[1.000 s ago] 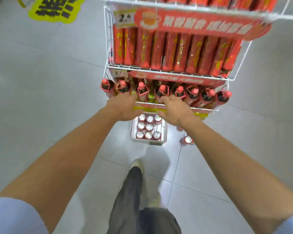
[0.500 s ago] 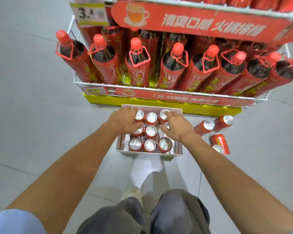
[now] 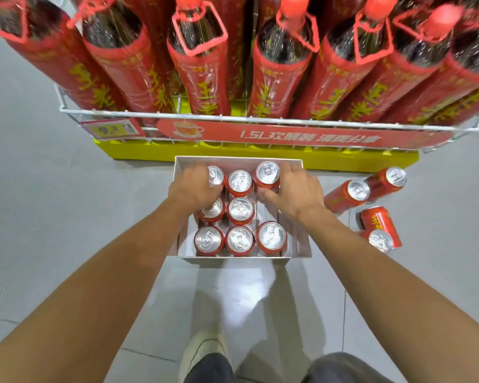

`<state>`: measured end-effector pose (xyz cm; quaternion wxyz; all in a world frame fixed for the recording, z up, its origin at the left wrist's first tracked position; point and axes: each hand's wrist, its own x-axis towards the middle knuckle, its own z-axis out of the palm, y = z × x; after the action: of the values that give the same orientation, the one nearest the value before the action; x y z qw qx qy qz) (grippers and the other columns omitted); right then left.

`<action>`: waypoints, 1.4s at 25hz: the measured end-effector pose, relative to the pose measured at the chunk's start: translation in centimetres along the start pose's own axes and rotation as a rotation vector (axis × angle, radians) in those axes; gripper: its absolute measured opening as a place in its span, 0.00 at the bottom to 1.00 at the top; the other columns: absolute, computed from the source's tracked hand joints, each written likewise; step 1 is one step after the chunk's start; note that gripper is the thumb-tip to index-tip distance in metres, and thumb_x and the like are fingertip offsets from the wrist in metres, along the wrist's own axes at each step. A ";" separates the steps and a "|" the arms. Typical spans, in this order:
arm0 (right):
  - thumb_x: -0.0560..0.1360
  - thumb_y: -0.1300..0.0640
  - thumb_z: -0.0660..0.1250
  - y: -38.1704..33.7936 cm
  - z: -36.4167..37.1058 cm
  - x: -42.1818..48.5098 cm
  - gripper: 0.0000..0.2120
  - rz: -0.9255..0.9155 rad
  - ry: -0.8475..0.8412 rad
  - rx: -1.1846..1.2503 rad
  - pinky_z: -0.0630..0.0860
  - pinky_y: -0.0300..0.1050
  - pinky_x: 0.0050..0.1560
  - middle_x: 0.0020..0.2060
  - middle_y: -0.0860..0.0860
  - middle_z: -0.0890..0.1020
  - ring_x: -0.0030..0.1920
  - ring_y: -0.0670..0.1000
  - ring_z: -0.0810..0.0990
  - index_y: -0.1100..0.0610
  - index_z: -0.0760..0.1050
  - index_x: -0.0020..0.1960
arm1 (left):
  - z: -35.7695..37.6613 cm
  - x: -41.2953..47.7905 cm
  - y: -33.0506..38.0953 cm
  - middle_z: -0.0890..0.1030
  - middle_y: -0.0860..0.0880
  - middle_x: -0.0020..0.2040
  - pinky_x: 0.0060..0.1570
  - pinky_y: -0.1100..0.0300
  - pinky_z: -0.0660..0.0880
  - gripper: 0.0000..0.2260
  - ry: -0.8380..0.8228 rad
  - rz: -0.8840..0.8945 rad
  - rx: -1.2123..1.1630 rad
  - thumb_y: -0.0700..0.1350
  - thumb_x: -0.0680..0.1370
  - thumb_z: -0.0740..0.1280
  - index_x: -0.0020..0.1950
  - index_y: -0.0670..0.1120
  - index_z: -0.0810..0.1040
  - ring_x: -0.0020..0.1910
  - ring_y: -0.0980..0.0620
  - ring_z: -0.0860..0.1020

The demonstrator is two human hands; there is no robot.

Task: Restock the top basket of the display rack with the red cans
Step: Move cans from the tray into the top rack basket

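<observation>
A white cardboard tray (image 3: 302, 239) on the floor holds several upright red cans with silver tops. My left hand (image 3: 191, 189) is wrapped around the can (image 3: 216, 174) at the tray's far left corner. My right hand (image 3: 296, 192) grips the far right can (image 3: 267, 174), which stands a little higher than the others. A can (image 3: 239, 181) stands between the two hands. The rack's top basket is out of view.
The rack's bottom wire basket (image 3: 177, 116) of big red bottles (image 3: 202, 70) hangs just above the tray, on a yellow base (image 3: 150, 154). Three loose red cans (image 3: 346, 195) lie on the grey tiled floor right of the tray. My shoe (image 3: 202, 352) is below.
I have bent down, so the rack's upper baskets left the view. Both hands dropped from the bottle basket into the tray and closed on the two far corner cans.
</observation>
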<state>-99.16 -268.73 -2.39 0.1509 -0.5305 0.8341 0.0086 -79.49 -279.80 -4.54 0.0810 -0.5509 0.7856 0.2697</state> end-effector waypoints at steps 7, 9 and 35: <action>0.69 0.36 0.71 -0.5 2.1 1.3 0.31 0.052 0.115 0.168 0.77 0.54 0.55 0.55 0.54 0.84 0.55 0.59 0.82 0.54 0.73 0.64 | 2.2 1.5 0.1 0.84 0.41 0.56 0.54 0.44 0.82 0.26 0.144 -0.065 -0.195 0.49 0.68 0.79 0.62 0.41 0.78 0.56 0.39 0.83; 0.68 0.37 0.71 -0.6 2.0 1.2 0.30 0.063 0.140 0.189 0.79 0.53 0.53 0.53 0.54 0.84 0.53 0.59 0.83 0.54 0.75 0.62 | 2.0 1.3 0.2 0.85 0.41 0.53 0.51 0.44 0.83 0.25 0.150 -0.082 -0.216 0.50 0.67 0.79 0.60 0.42 0.79 0.53 0.39 0.84; 0.66 0.32 0.73 -4.8 -37.7 -12.4 0.26 -0.137 0.318 0.446 0.75 0.47 0.42 0.41 0.48 0.83 0.44 0.54 0.82 0.52 0.77 0.50 | -37.4 -19.6 16.1 0.85 0.51 0.44 0.39 0.65 0.75 0.19 0.168 0.354 -0.514 0.48 0.65 0.83 0.52 0.45 0.84 0.38 0.61 0.80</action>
<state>-99.12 -266.44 37.49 0.1315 -0.5339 0.7908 -0.2687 -80.36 -278.87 40.65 -0.1741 -0.4287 0.7792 0.4228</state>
